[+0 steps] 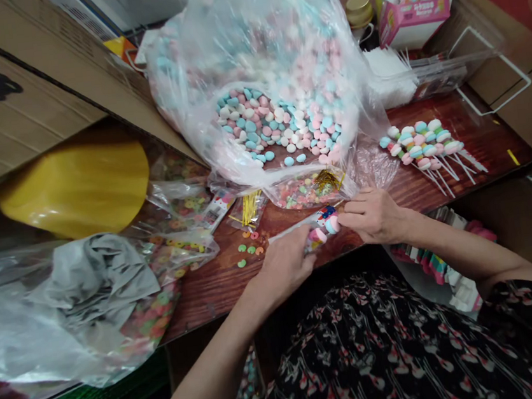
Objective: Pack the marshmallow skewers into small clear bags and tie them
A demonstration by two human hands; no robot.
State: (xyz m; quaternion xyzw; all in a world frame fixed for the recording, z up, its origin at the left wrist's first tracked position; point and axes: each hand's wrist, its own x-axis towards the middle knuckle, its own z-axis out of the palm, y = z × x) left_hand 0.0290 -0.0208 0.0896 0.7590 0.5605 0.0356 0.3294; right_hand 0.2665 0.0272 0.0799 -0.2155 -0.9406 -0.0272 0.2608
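Note:
A candy skewer [331,224] with pink, white and blue pieces lies between my two hands, over the table's front edge. My left hand [286,260] is closed around its left end, and its fingers cover part of the candy. At the other end my right hand [374,216] is closed in a pinch; what exactly lies between those fingertips is hidden. A clear wrapper [293,227] with a red and blue print runs along the skewer, just behind my left fingers. Several loose ring candies [251,250] lie left of my left hand.
A big plastic bag of pastel candies [281,124] stands open behind my hands. Finished-looking candy skewers [425,143] are piled at right. Gold twist ties [248,209], a grey cloth [102,276] and a yellow bowl-like object [77,189] are at left. A clear bin [478,41] stands back right.

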